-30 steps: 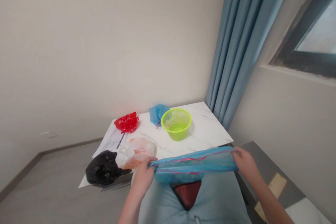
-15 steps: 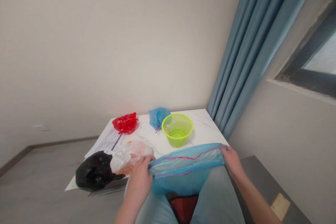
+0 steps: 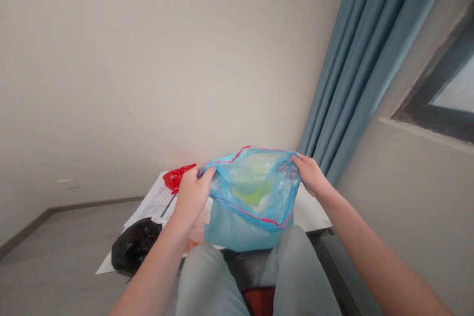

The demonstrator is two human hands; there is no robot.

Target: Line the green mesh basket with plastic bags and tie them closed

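Observation:
I hold a thin blue plastic bag (image 3: 252, 207) with a pink drawstring rim, its mouth spread wide and raised over the table. My left hand (image 3: 190, 195) grips the rim's left side. At the rim's right side, my right hand (image 3: 311, 175) pinches it. Through the film a green basket (image 3: 254, 192) shows dimly, standing on the white marble table (image 3: 314, 215) behind the bag.
A red bag (image 3: 177, 177) lies at the table's far left, a black bag (image 3: 135, 252) at its near left corner, a whitish bag (image 3: 198, 229) beside it. Printed paper (image 3: 153, 202) lies on the left. Blue curtain (image 3: 363, 69) hangs right. My knees are below.
Both hands lifted the blue bag from lap height and moved forward, pulling its mouth open; it now covers the green basket and the small blue bag from view.

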